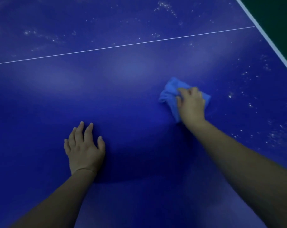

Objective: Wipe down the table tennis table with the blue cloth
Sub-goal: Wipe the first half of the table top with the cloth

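Observation:
The dark blue table tennis table (126, 99) fills nearly the whole view. A crumpled light blue cloth (170, 92) lies on it right of centre. My right hand (191, 104) lies on top of the cloth with its fingers curled into the fabric, gripping it and holding it down against the surface. My left hand (84, 148) rests flat on the table nearer to me, fingers spread and straight, holding nothing.
A thin white centre line (123, 45) crosses the table from left to upper right. The white edge stripe (269, 40) runs down the right side, with dark green floor beyond. White specks dot the far half and the right strip of the table.

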{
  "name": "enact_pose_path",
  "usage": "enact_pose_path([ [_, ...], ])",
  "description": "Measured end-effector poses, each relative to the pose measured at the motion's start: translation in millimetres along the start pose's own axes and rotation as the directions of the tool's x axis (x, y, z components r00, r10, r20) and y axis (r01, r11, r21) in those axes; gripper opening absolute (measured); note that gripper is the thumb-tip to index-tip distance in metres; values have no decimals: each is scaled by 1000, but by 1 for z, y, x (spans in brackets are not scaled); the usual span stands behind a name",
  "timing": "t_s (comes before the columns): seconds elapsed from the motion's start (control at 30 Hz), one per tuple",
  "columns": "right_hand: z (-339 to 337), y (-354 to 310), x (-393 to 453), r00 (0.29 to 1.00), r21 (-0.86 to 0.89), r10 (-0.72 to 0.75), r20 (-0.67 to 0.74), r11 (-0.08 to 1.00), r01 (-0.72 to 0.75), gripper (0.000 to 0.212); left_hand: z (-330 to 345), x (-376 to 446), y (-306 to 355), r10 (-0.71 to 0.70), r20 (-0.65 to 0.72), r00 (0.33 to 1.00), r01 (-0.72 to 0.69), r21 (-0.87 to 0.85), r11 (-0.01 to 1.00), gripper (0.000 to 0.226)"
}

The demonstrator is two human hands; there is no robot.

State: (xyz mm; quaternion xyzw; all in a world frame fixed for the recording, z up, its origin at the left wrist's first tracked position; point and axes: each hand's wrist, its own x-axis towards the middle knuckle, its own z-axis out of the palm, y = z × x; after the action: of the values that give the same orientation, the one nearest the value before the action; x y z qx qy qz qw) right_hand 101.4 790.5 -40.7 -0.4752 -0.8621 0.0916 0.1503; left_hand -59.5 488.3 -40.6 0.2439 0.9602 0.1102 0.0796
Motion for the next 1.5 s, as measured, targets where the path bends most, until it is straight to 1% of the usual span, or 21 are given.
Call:
enact_pose_path([
  [0.1,-13,42,-8,939,32,307,-153,951,-306,33,1,0,-2,11,-4,1000,-11,1,1000,54],
  [0.17,-14,29,-45,901,50,383,-201,923,-381,31,1,0,-1,15,-7,1000,-15,3,1000,54],
  [0.23,-10,-2,-84,947,80,272,-174,962,-262,29,1,0,-1,14,-10,1000,-14,2,1000,54],
  [0.3,-2,-28,-106,995,89,36,-95,996,-28,28,1,0,-1,20,-11,1000,-20,4,1000,55],
  [0.37,-1,-34,-96,990,67,-132,-42,989,135,29,2,0,-2,25,-18,1000,-25,3,1000,55],
  [0.43,-4,-19,-70,998,11,-64,-24,998,64,33,4,0,-2,30,-36,999,-30,2,1000,54],
  [0.5,-12,11,-53,992,-32,119,-49,992,-121,37,5,0,-3,39,-55,998,-39,2,999,54],
  [0.6,-27,34,-75,958,-21,257,-130,965,-262,34,5,0,-4,60,-64,996,-59,15,998,57],
  [0.7,-27,6,-124,981,-16,162,-102,986,-165,24,6,0,-5,60,-64,996,-59,22,998,55],
  [0.77,-21,-23,-137,999,20,-17,-46,1000,18,25,7,-1,-6,56,-73,996,-54,23,998,55],
  [0.83,-12,-43,-122,976,82,-220,-4,972,219,22,7,0,-6,61,-79,995,-59,26,998,55],
  [0.9,-7,-48,-90,951,106,-304,57,949,297,25,7,0,-6,67,-77,995,-65,23,998,55],
  [0.97,-6,-30,-57,967,73,-244,73,968,239,35,7,1,-7,68,-77,995,-67,16,998,55],
  [1.03,-14,2,-48,998,68,-65,26,996,63,36,8,2,-7,69,-82,994,-69,8,998,55],
  [1.13,-29,16,-91,996,34,85,-34,996,-84,30,8,1,-7,73,-87,994,-72,10,997,55],
  [1.2,-25,-7,-123,999,58,50,-1,997,-50,22,7,1,-6,69,-81,994,-69,12,998,55],
  [1.27,-14,-34,-129,996,126,-81,36,989,76,20,7,1,-6,66,-78,995,-66,10,998,56],
  [1.33,-3,-55,-110,966,193,-253,55,952,238,30,7,1,-6,64,-73,995,-64,3,998,55],
  [1.4,1,-58,-78,933,211,-352,72,920,331,43,7,1,-6,64,-72,995,-64,1,998,55],
  [1.43,0,-52,-63,941,226,-330,78,925,306,43,7,1,-6,64,-69,996,-64,0,998,56],
  [1.5,-7,-24,-52,982,256,-178,61,954,157,36,7,2,-6,62,-67,996,-63,-4,998,56],
])
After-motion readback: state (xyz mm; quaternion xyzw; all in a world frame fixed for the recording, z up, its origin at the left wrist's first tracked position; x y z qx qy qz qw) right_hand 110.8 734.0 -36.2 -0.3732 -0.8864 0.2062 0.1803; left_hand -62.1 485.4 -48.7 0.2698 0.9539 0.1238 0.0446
